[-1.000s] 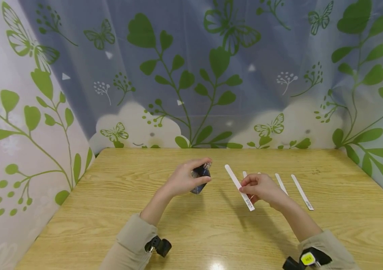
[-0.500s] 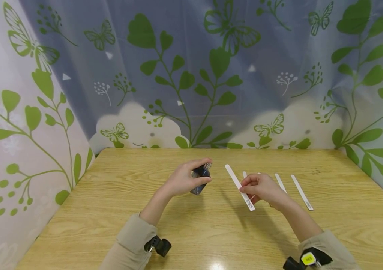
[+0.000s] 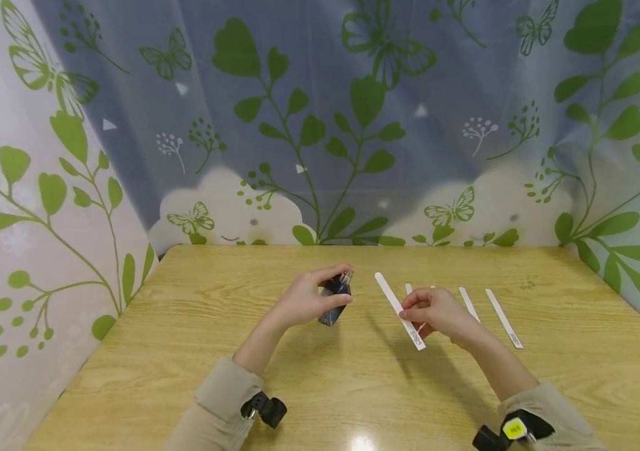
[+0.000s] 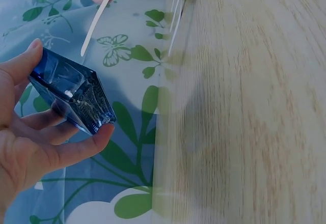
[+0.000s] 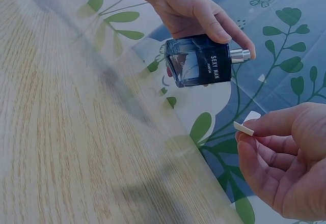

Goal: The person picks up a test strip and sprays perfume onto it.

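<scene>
Head view: we see the left hand (image 3: 304, 299) gripping a blue perfume bottle (image 3: 335, 297) above the wooden table (image 3: 308, 376); the right hand (image 3: 435, 311) pinches a white tester strip (image 3: 399, 309), with what appear to be three more strips (image 3: 503, 318) lying beyond.
Left wrist: fingers curl round the bottle (image 4: 71, 90).
Right wrist: thumb and forefinger clamp the strip's end (image 5: 246, 123); the bottle's nozzle (image 5: 240, 55) points toward it.

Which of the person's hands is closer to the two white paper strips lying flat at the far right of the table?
The right hand. It holds another strip just left of the flat strips. The left hand is farther left, gripping the blue perfume bottle.
</scene>
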The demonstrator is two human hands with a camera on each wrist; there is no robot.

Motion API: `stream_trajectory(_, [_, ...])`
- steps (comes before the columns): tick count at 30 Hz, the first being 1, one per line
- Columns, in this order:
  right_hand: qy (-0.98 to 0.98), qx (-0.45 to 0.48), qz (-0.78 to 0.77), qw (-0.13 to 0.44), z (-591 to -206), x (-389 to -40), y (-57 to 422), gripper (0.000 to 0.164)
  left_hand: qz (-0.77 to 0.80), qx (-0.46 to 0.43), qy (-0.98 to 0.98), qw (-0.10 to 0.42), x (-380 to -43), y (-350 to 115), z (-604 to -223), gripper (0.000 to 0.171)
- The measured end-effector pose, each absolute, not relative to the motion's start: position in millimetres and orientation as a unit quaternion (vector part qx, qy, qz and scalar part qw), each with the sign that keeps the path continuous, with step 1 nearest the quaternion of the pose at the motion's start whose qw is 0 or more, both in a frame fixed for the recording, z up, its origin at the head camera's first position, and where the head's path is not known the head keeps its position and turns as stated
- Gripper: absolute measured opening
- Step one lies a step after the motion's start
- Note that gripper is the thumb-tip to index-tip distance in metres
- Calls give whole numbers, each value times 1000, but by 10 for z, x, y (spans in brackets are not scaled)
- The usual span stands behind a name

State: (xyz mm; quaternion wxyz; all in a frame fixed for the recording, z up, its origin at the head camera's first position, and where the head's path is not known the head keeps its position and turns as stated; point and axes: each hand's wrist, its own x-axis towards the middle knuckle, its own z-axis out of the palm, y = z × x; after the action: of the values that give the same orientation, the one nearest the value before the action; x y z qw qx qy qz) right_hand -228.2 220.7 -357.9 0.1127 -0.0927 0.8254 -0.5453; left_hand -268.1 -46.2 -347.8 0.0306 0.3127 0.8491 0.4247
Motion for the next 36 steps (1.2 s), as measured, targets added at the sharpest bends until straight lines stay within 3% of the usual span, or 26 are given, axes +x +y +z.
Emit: stream_trajectory(36, [822, -86, -551, 118, -3583, -2281, 2219, 17, 452, 287, 843, 50, -2683, -468, -3469, 53])
